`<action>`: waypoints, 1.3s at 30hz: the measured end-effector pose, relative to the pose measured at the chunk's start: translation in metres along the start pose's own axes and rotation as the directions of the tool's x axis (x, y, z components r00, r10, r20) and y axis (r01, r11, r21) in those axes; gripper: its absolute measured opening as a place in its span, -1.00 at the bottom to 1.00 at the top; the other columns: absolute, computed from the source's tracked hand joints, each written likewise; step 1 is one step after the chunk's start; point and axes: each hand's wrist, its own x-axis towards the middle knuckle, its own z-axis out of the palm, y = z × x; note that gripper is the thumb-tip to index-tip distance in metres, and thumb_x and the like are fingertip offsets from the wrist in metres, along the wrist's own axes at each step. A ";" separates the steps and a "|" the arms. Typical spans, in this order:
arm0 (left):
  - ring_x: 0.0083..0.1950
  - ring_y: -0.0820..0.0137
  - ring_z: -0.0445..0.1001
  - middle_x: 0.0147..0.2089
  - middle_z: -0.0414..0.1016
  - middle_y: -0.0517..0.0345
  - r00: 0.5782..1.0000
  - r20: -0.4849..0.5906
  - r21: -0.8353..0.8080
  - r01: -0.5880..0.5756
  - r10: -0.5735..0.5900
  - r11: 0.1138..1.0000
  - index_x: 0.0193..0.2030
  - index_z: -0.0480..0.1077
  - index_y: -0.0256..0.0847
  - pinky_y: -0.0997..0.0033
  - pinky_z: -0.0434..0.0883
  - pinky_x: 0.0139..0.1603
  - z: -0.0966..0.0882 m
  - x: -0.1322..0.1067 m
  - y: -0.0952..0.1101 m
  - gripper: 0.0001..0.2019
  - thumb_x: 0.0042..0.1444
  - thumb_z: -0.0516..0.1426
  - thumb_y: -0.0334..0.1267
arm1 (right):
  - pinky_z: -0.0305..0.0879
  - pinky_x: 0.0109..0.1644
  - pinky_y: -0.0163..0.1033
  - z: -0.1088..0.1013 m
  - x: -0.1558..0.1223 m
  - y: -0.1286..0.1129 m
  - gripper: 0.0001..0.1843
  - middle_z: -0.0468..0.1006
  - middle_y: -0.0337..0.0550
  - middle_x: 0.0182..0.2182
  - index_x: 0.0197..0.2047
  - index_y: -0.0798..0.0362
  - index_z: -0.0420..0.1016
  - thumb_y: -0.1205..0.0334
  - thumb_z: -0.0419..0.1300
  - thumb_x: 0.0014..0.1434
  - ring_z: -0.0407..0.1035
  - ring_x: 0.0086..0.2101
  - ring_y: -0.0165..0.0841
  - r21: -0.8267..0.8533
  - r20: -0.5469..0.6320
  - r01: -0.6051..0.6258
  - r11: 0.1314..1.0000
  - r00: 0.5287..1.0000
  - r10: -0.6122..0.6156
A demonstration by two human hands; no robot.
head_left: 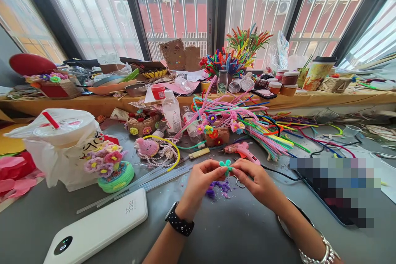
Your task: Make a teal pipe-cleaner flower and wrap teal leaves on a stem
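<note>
Between my two hands, above the grey table, is a small mint-green pipe cleaner flower (227, 167) with rounded petals. My left hand (206, 175), with a black dotted watch strap at its wrist, pinches the flower's left side. From the right, my right hand (252, 175) pinches its other edge between thumb and fingers. Purple fuzzy trimmings (218, 189) lie on the table just below. Right behind my hands rests a pink hot glue gun (243, 151), its black cord running off to the right. A yellow lighter (199, 154) lies a little left of it.
Bundled pipe cleaners (272, 136) spread behind the glue gun. Clear glue sticks (145, 183) and a white power bank (102, 225) lie to the left, near a pot of fuzzy flowers (116, 175) and a bagged drink cup (66, 140). A phone (328, 198) lies at right.
</note>
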 end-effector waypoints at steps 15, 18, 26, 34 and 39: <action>-0.51 0.53 0.39 -0.55 0.43 0.23 0.997 -0.077 -0.168 -0.028 0.015 0.985 -0.52 0.42 -0.32 0.53 0.36 -0.37 0.012 -0.003 -0.011 -0.83 -0.27 0.28 -0.29 | 0.16 -0.38 -0.32 0.016 -0.002 -0.002 -0.78 0.32 -0.18 -0.50 -0.44 0.06 0.32 0.28 -0.06 0.18 0.24 -0.45 -0.39 -0.061 -0.215 0.020 0.998 0.976 -0.032; -0.49 0.53 0.40 -0.51 0.45 0.21 0.995 -0.096 -0.167 -0.039 0.023 0.985 -0.48 0.42 -0.31 0.52 0.36 -0.34 0.012 -0.003 -0.010 -0.82 -0.25 0.27 -0.28 | 0.18 -0.36 -0.31 0.013 -0.001 0.001 -0.74 0.34 -0.17 -0.50 -0.43 0.07 0.34 0.23 -0.09 0.20 0.25 -0.44 -0.38 -0.012 -0.201 0.017 1.000 0.979 -0.020; -0.40 0.52 0.40 -0.45 0.42 0.24 0.998 -0.047 -0.250 -0.048 0.037 0.967 -0.46 0.38 -0.27 0.51 0.35 -0.29 0.011 -0.003 -0.010 -0.84 -0.21 0.26 -0.30 | 0.12 -0.46 -0.33 0.008 -0.002 0.001 -0.80 0.36 -0.18 -0.47 -0.33 0.09 0.37 0.18 0.00 0.15 0.20 -0.52 -0.44 -0.031 -0.177 -0.041 0.999 0.984 0.035; -0.44 0.54 0.34 -0.47 0.40 0.22 0.997 -0.065 -0.179 -0.043 0.032 0.983 -0.48 0.38 -0.30 0.55 0.31 -0.35 0.011 -0.002 -0.012 -0.82 -0.23 0.26 -0.29 | 0.10 -0.48 -0.33 0.013 -0.003 0.003 -0.82 0.36 -0.19 -0.51 -0.38 0.09 0.36 0.20 0.01 0.14 0.19 -0.53 -0.44 -0.052 -0.189 -0.045 0.998 0.981 0.035; -0.48 0.54 0.35 -0.52 0.42 0.21 0.996 -0.077 -0.123 -0.049 0.040 0.991 -0.50 0.41 -0.30 0.56 0.30 -0.40 0.011 -0.002 -0.011 -0.83 -0.26 0.27 -0.29 | 0.07 -0.51 -0.35 0.011 -0.002 -0.001 -0.80 0.30 -0.24 -0.56 -0.46 0.09 0.30 0.21 0.00 0.14 0.15 -0.55 -0.46 0.013 -0.149 -0.094 0.995 0.984 0.095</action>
